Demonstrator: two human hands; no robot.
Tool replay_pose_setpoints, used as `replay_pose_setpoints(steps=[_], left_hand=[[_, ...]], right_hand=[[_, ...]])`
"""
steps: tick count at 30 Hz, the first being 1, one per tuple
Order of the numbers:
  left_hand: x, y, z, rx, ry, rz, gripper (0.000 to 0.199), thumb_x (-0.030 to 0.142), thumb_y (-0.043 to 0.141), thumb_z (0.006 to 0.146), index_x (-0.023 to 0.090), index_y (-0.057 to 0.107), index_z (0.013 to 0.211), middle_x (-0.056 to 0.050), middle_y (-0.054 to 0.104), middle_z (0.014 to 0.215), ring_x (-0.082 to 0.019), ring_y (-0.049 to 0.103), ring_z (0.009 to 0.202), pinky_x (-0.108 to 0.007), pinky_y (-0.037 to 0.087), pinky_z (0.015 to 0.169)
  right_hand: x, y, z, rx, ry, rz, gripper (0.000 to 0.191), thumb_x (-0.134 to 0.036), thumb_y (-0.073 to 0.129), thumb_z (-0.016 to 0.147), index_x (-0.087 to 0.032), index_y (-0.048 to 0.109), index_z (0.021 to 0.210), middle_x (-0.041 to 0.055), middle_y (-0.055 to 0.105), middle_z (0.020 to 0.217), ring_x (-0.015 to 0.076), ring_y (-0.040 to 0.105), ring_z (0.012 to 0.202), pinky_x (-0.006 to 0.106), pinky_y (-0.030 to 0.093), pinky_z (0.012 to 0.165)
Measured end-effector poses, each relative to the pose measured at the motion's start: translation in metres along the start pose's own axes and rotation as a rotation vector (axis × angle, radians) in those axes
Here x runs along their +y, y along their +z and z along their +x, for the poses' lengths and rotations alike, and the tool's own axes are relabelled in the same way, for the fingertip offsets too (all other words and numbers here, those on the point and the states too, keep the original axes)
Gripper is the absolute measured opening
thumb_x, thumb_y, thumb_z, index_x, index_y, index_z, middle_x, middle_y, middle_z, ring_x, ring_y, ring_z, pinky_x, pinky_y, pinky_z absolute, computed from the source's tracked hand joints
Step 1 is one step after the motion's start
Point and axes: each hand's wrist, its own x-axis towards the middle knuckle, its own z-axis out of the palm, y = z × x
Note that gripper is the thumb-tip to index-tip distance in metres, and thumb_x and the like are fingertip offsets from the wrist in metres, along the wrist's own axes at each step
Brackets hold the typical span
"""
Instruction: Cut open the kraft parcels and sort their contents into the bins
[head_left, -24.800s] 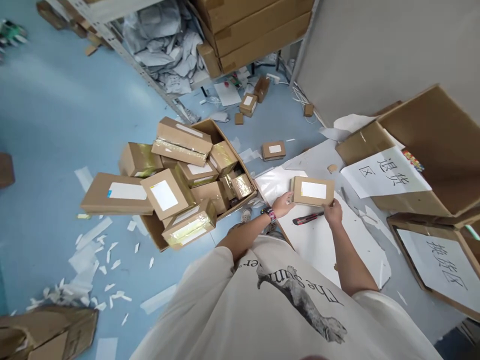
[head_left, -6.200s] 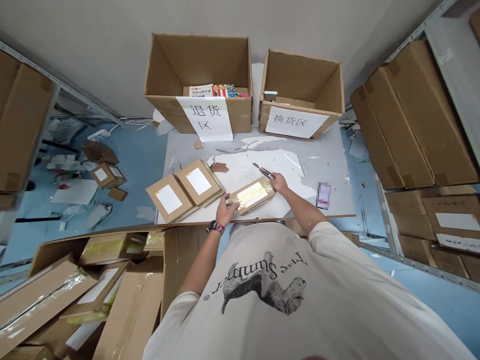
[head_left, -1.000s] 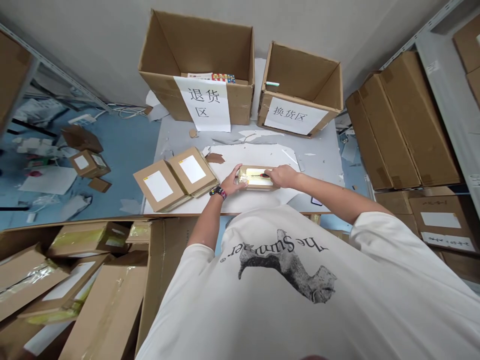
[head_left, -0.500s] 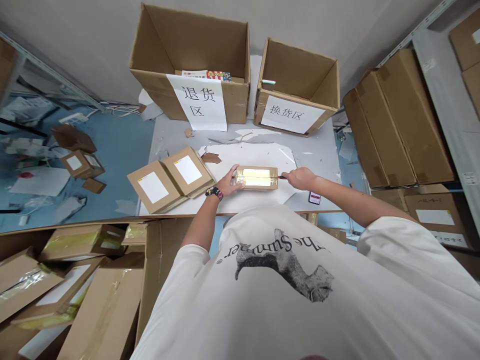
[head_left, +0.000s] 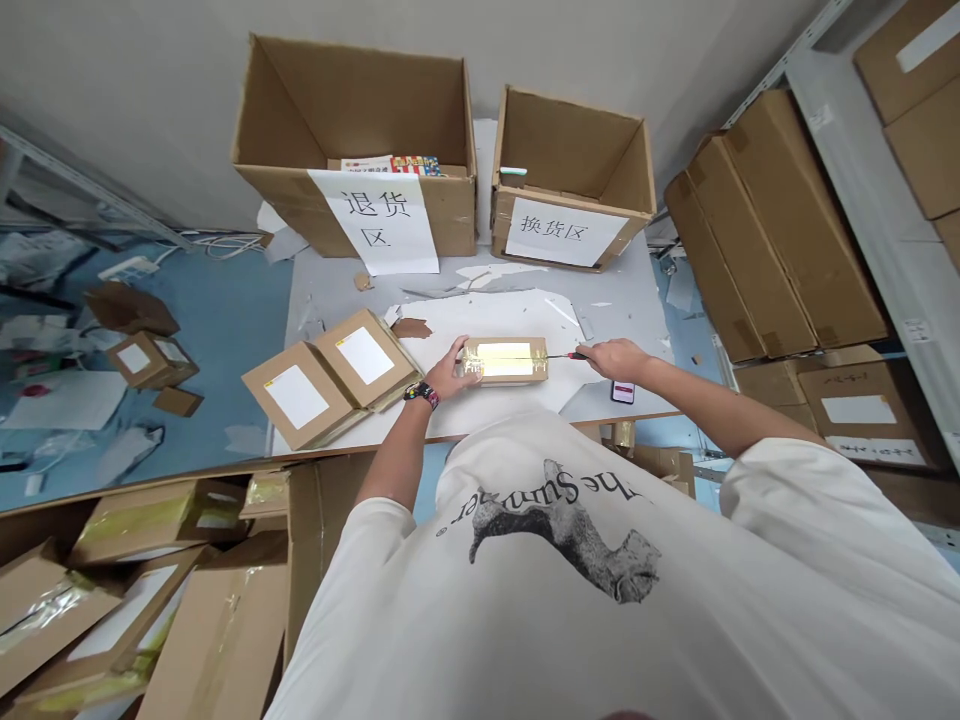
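The left hand [head_left: 457, 366] lies open on the left end of one tape-sealed cardboard parcel [head_left: 504, 360], not gripping it. The right hand [head_left: 615, 360], just beside the parcel's right end, pinches one box cutter [head_left: 568, 355] (its thin blade points at the parcel). A phone [head_left: 622, 392] lies just nearer than the right hand, with open room on the white sheet [head_left: 510, 310] ahead of both hands. Left of the left hand, two cardboard mailers [head_left: 330, 375] touch; two open cartons [head_left: 352, 100] stand farthest ahead.

Open cardboard carton [head_left: 352, 95] and smaller carton [head_left: 570, 130], each with Chinese sign [head_left: 371, 222]
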Motion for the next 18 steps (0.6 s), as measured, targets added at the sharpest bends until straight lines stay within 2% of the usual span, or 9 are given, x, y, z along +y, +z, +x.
replay_pose_setpoints(steps=[8,13,16,18], left_hand=[[0.002,0.002,0.000,0.005,0.011,-0.025,0.133,0.066,0.093,0.081,0.035,0.027,0.192,-0.019,0.052,0.185,-0.039,0.076,0.134,-0.043,0.064,0.097],[0.003,-0.017,-0.004,-0.010,-0.016,0.054,0.133,0.070,0.095,0.079,0.029,0.034,0.189,-0.021,0.056,0.182,-0.043,0.072,0.146,-0.052,0.061,0.116],[0.005,-0.027,-0.004,0.001,0.035,0.140,0.126,0.070,0.094,0.081,0.025,0.041,0.187,-0.020,0.060,0.178,-0.046,0.066,0.154,-0.058,0.053,0.129],[0.012,-0.027,-0.004,0.028,0.082,0.220,0.120,0.065,0.095,0.082,0.024,0.047,0.184,-0.021,0.058,0.180,-0.049,0.057,0.163,-0.063,0.045,0.137]], right_hand=[[-0.011,0.005,-0.010,-0.009,0.039,-0.023,0.046,-0.024,0.042,0.119,-0.023,0.067,0.158,0.0214,0.086,0.130,0.0370,0.081,0.116,0.044,0.051,0.098],[-0.001,0.012,-0.022,0.009,0.166,0.060,0.047,-0.023,0.045,0.117,-0.021,0.070,0.157,0.0244,0.085,0.129,0.0385,0.082,0.116,0.046,0.054,0.100],[-0.001,0.023,-0.029,0.044,0.248,0.161,0.051,-0.031,0.041,0.121,-0.022,0.066,0.164,0.0220,0.085,0.135,0.0375,0.081,0.118,0.045,0.056,0.098],[-0.008,0.032,-0.031,0.061,0.298,0.244,0.053,-0.035,0.040,0.122,-0.024,0.064,0.168,0.0206,0.085,0.138,0.0373,0.081,0.119,0.042,0.056,0.095]])
